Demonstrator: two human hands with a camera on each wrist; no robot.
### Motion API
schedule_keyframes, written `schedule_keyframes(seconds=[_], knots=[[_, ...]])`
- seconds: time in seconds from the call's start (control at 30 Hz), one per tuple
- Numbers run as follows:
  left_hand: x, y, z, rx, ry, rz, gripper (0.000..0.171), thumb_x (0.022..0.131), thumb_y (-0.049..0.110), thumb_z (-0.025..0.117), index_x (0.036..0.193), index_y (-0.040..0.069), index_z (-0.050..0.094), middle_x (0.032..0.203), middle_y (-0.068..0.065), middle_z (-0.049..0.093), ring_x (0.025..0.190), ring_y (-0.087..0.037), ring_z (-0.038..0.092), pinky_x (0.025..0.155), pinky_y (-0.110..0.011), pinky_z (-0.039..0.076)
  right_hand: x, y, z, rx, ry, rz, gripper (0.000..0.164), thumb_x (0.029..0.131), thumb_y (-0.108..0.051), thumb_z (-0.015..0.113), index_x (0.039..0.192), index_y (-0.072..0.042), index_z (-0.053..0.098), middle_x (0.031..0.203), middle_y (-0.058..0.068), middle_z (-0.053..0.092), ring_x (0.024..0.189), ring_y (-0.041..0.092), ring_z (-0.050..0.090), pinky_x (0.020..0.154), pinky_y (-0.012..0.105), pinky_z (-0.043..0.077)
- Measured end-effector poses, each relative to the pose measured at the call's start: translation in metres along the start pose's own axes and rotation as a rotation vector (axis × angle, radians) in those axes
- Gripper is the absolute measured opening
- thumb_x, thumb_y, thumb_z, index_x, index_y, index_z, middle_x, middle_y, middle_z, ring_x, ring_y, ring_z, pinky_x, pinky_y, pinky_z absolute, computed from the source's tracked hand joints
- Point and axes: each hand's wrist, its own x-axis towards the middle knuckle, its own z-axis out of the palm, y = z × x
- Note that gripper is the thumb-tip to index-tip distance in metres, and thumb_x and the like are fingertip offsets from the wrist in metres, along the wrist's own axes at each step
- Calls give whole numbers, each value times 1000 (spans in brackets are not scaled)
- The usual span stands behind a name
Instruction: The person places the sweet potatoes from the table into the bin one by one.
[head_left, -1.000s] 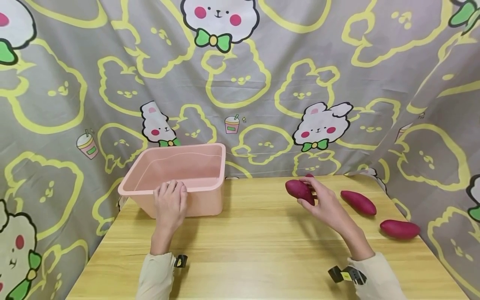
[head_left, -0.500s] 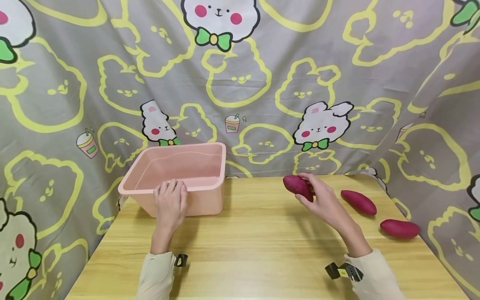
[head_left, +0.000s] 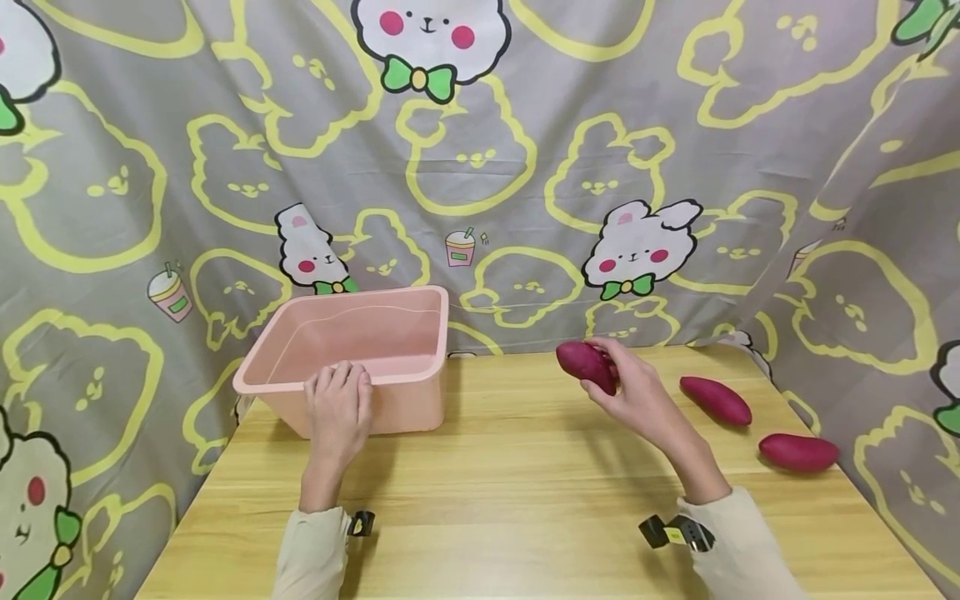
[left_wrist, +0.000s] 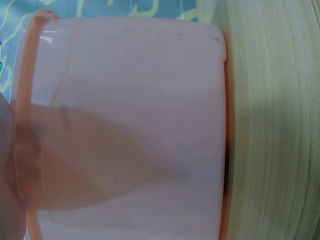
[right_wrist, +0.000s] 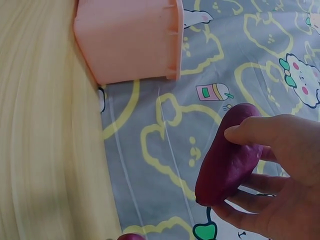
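On the wooden surface [head_left: 510, 508], the pink bin [head_left: 411, 407] keeps its place, the left hand [head_left: 340, 408] still gripping its near rim. The right hand [head_left: 633, 390] has drifted slightly toward the bin, holding a raised sweet potato [head_left: 579, 362]. The farther sweet potato [head_left: 716, 401] and nearer sweet potato [head_left: 798, 452] lie unmoved at right.
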Motion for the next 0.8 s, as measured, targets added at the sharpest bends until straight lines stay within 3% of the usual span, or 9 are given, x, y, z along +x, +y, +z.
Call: schedule_keyframes(seconds=[0.4, 0.8], knots=[[2, 0, 1, -3, 33, 15, 32, 106, 22, 36, 85, 6, 55, 85, -14, 57, 85, -41, 50, 90, -58, 34, 9, -10, 0, 10, 2, 2, 64, 83, -4, 82, 141, -6, 53, 125, 17, 65, 97, 31, 65, 78, 49, 58], [1, 1, 0, -10, 20, 3, 30, 105, 21, 38, 86, 6, 56, 86, -14, 57, 86, -41, 51, 91, -59, 33, 18, -18, 1, 33, -1, 6, 64, 84, -7, 84, 139, -6, 51, 124, 18, 66, 93, 29, 66, 76, 47, 58]])
